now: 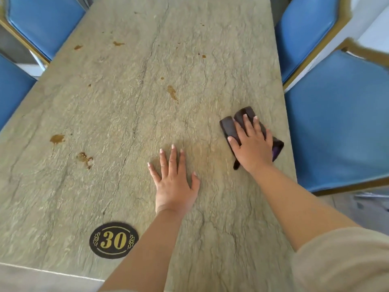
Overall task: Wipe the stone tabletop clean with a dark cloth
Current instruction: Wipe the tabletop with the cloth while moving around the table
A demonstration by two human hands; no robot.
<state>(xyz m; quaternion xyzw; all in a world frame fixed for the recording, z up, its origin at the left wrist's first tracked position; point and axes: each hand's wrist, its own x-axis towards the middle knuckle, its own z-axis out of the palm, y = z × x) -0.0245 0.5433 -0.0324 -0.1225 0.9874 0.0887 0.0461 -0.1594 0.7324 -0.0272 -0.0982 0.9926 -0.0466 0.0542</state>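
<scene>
The greenish-grey stone tabletop (130,114) fills the view and carries several brown stains, among them one at the left (56,139), one beside it (85,158) and one in the middle (172,92). A folded dark cloth (230,126) lies near the table's right edge. My right hand (251,145) presses flat on top of it, fingers spread, with the cloth showing beyond the fingertips and at the wrist side. My left hand (174,180) rests flat on the bare stone to the left of the cloth, fingers apart, holding nothing.
A black oval number plate marked 30 (113,240) sits near the front edge. Blue cushioned chairs with gold frames stand on the right (336,123), (305,28) and on the left (46,22), (12,91).
</scene>
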